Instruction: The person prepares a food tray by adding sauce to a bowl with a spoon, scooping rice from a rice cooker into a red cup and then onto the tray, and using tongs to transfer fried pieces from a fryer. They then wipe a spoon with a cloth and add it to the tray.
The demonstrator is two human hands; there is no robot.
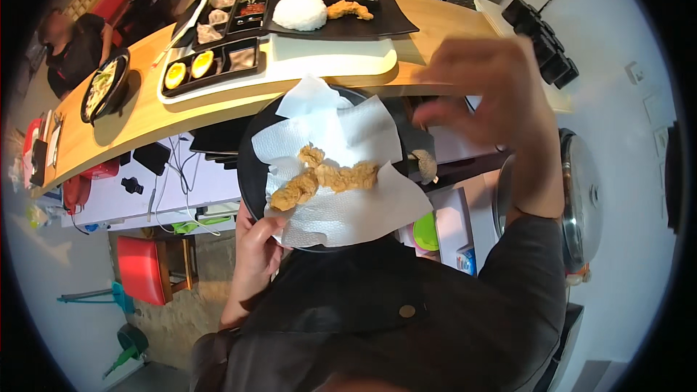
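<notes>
My left hand (262,247) grips the lower left rim of a round black bowl (249,171) in front of my body, its thumb over the edge. White paper towels (326,130) line the bowl and stick out past its rim. Several pieces of battered fried food (346,176) lie on the paper. To the right, my right hand (482,92) is raised near the counter's edge, blurred, with a gap between thumb and fingers and nothing visible in it. Beyond the bowl, a square black plate (392,16) carries a rice mound (299,12), shredded vegetable, sauces and one fried piece (349,10).
On the wooden counter (147,103), a white tray (337,62) holds a black dish of halved eggs (202,64) and dumplings (208,32). A noodle bowl (105,87) stands left. Cables (182,166) hang below. A lidded pot (582,196) is right; a person (76,46) sits beyond.
</notes>
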